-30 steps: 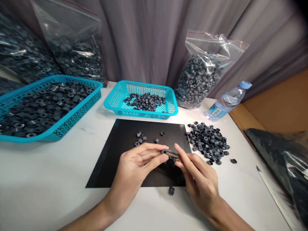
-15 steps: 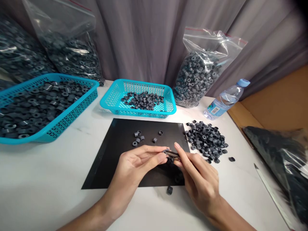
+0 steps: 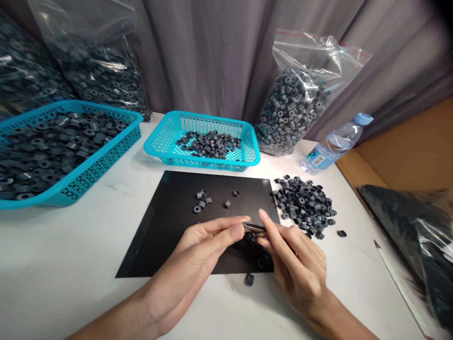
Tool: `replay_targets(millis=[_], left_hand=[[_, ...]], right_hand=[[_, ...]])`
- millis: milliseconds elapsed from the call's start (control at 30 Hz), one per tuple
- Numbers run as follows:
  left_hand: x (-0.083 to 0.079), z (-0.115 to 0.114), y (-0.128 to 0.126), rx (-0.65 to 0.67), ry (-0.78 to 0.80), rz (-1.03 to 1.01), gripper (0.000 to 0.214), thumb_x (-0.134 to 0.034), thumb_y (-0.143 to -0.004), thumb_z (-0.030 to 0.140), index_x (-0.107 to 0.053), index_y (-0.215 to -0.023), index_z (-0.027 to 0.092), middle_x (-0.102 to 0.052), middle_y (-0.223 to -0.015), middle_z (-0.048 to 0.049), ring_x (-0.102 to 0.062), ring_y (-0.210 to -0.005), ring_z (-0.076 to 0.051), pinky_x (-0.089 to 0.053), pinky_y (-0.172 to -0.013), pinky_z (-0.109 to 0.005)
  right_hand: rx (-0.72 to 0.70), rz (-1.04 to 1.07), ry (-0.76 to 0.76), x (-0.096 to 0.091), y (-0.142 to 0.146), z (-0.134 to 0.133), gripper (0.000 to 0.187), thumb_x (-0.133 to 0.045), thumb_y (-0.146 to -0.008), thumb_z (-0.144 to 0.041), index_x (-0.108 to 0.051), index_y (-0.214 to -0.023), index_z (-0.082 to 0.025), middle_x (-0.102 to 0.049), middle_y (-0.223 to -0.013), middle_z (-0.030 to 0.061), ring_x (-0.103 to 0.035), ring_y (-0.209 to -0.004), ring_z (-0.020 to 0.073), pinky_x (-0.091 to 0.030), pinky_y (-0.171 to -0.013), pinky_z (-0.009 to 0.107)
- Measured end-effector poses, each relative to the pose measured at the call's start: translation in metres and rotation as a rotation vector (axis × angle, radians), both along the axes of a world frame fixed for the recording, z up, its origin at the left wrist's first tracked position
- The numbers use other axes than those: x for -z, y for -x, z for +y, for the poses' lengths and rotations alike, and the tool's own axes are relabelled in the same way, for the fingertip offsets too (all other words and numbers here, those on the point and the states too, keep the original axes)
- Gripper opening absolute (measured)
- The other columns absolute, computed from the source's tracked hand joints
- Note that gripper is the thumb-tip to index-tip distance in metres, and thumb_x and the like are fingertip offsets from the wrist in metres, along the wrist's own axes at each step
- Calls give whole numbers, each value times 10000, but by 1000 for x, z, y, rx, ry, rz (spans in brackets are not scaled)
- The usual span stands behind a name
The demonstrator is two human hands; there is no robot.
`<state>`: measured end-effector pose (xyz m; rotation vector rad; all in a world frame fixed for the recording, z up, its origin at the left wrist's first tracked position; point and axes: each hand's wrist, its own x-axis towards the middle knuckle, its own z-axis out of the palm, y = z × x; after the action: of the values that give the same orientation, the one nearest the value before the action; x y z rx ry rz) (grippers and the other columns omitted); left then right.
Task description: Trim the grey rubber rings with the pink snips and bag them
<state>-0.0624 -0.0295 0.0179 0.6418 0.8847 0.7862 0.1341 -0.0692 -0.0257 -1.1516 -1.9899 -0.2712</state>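
Observation:
My left hand (image 3: 207, 248) pinches a small dark grey ring (image 3: 246, 224) between thumb and fingertips, mostly covered by them. In my right hand (image 3: 299, 259) is a slim metal tool (image 3: 255, 228), its tip against the ring; whether it is a blade or tweezers is unclear. Both hands are above a black mat (image 3: 155, 241). Several loose grey rings (image 3: 201, 204) lie on the mat beyond my left hand, and more sit partly hidden beneath the tool. One grey ring (image 3: 249, 279) rests on the table just off the mat's near edge.
Behind the mat stands a blue basket (image 3: 201, 163) of grey rings, with a fuller blue basket (image 3: 95, 165) at left. A heap of rings (image 3: 304, 205) lies right, near a water bottle (image 3: 334, 146). Filled plastic bags (image 3: 293, 113) stand along the curtain (image 3: 208, 56).
My left hand has turned slightly, its fingers closing further over the ring. The tool stays at the ring, and the view has shifted a little.

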Motion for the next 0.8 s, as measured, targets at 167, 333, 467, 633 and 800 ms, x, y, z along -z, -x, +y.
replay_targets(millis=[167, 333, 467, 633, 800], left_hand=[[-1, -2, 0, 1, 21, -33, 112, -794, -862, 299, -823, -960, 254, -814, -1110, -15, -638, -1257, -189, -471, -1082, -244], [0, -3, 0, -23, 52, -36, 108, -787, -871, 285, -820, -965, 243, -808, -1129, -21, -633, -1267, -188, -476, -1085, -243], [0, -3, -1, -46, 86, -44, 102, -811, -845, 272, -821, -937, 231, -805, -1137, -37, -633, -1271, -200, -478, -1095, -261], [1, -3, -2, -48, 85, -32, 111, -812, -842, 269, -822, -943, 225, -807, -1123, -40, -631, -1273, -213, -470, -1109, -282], [1, -3, -1, -16, 54, -7, 157, -802, -855, 304, -817, -997, 238, -798, -1159, -31, -606, -1297, -210, -433, -1134, -287]], right_hand=[[8, -3, 3, -1, 0, 1, 611, -626, -948, -26, -455, -1529, -106, -704, -1010, 120, -536, -727, 154, -425, -643, 292], [20, -14, -26, -2, 0, 1, 599, -626, -949, -31, -467, -1521, -105, -713, -995, 117, -517, -696, 147, -397, -615, 291], [30, -11, -25, -1, 0, 1, 593, -633, -948, -40, -479, -1516, -117, -716, -1002, 114, -531, -699, 145, -403, -619, 290], [26, 6, -39, 0, 0, 0, 596, -637, -946, -46, -481, -1516, -127, -724, -1008, 110, -560, -693, 142, -426, -618, 287], [2, 115, -16, 1, -2, -2, 592, -610, -951, -41, -490, -1516, -174, -722, -1024, 101, -591, -705, 142, -460, -617, 279]])
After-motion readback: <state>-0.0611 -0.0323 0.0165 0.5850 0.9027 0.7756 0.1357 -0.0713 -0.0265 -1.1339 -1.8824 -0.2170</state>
